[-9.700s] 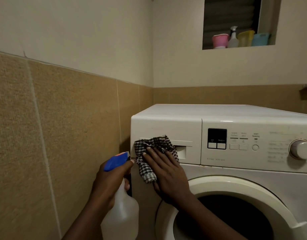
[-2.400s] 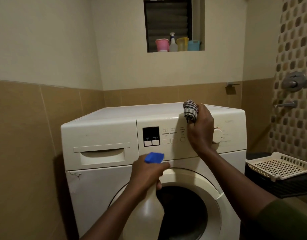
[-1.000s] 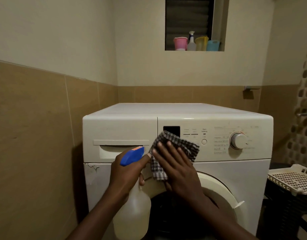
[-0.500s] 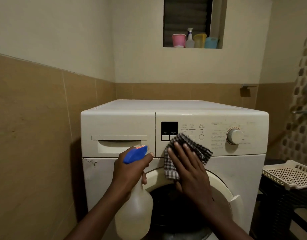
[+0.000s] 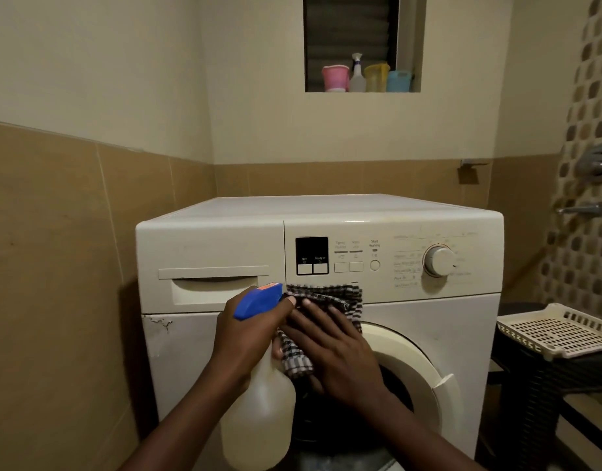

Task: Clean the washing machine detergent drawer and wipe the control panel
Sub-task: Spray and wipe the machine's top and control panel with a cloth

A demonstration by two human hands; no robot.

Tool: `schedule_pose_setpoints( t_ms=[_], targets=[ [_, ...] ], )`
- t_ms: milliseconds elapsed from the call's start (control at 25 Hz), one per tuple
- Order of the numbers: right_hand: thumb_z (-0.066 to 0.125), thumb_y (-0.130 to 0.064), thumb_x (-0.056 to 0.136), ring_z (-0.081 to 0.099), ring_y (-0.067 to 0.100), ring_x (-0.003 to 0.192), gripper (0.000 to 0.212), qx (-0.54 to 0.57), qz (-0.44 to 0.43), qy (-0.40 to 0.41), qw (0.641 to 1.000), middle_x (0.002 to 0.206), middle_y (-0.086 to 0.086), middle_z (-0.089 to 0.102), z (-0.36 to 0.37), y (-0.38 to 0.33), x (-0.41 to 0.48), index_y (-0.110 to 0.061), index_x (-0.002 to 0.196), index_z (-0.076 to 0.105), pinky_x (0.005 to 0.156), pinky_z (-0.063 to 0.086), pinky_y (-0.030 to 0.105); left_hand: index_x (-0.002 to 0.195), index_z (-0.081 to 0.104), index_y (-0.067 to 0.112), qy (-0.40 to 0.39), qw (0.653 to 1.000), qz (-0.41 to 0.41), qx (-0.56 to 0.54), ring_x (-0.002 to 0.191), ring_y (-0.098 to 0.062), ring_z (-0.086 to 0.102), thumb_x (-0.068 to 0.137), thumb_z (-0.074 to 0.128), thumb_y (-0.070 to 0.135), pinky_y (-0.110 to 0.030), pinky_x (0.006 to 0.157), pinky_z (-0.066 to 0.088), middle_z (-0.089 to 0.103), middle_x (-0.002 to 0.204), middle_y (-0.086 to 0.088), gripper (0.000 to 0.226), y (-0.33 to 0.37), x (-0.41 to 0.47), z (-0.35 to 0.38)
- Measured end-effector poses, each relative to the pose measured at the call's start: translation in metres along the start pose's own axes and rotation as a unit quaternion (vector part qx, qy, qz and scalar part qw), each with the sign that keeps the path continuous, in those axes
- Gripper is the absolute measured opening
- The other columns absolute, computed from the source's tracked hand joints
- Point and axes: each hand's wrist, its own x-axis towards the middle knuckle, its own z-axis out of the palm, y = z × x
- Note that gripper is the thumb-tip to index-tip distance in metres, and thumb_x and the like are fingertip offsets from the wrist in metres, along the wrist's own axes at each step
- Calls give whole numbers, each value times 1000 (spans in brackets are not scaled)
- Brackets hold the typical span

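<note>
A white front-loading washing machine [image 5: 428, 334] fills the middle of the view. Its detergent drawer [image 5: 211, 287] at the upper left is closed. To the right lies the control panel [image 5: 388, 260] with a dark display, buttons and a round dial [image 5: 439, 261]. My left hand [image 5: 248, 334] grips a white spray bottle [image 5: 259, 419] with a blue trigger head, in front of the drawer's right end. My right hand [image 5: 333, 348] presses a black-and-white checked cloth [image 5: 330, 297] flat against the lower edge of the panel, below the display. The round door below stands open.
A tiled wall runs close along the machine's left side. A white perforated basket [image 5: 557, 331] rests on a dark stand at the right. Taps [image 5: 581, 209] stick out of the mosaic wall at far right. Several cups and a spray bottle [image 5: 357, 76] sit in a high window niche.
My right hand has slid the cloth left and slightly down along the panel's lower edge, closer to the spray bottle. My left hand with the bottle has stayed near the drawer's right end.
</note>
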Motion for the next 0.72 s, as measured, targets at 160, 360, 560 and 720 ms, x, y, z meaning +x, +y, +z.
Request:
schedule_pose_setpoints(
  t_ms=[160, 360, 560, 720],
  targets=[
    [58, -34, 78, 28, 13, 144, 64, 48, 74, 17, 996, 153, -8, 36, -10, 20, -19, -28, 141, 46, 111, 31, 38, 80, 55, 34, -5, 1000, -19, 21, 36, -18, 46, 84, 72, 26, -30, 56, 47, 67, 82, -17, 20, 2, 1, 4],
    [43, -25, 74, 66, 18, 85, 40, 233, 258, 194, 917, 97, 0, 71, -64, 50, 0, -17, 106, 66, 66, 53, 26, 88, 59, 24, -32, 999, -27, 22, 37, -18, 46, 84, 73, 26, -29, 52, 46, 65, 79, -13, 15, 9, 0, 22],
    [46, -19, 88, 60, 22, 78, 18, 361, 529, 377, 669, 79, 1, 63, -120, 120, 29, -18, 81, 62, 63, 47, 28, 82, 56, 30, -54, 998, -13, 21, 37, -17, 45, 84, 73, 25, -26, 48, 45, 65, 78, -8, 18, 32, 6, 47],
    [51, -22, 87, 61, 21, 88, 15, 380, 568, 415, 600, 85, -5, 63, -130, 143, 26, -27, 75, 60, 79, 50, 38, 86, 59, 28, -73, 997, 13, 30, 38, -13, 47, 85, 71, 27, -24, 44, 46, 64, 76, -6, 13, 59, 21, 75]
  ],
)
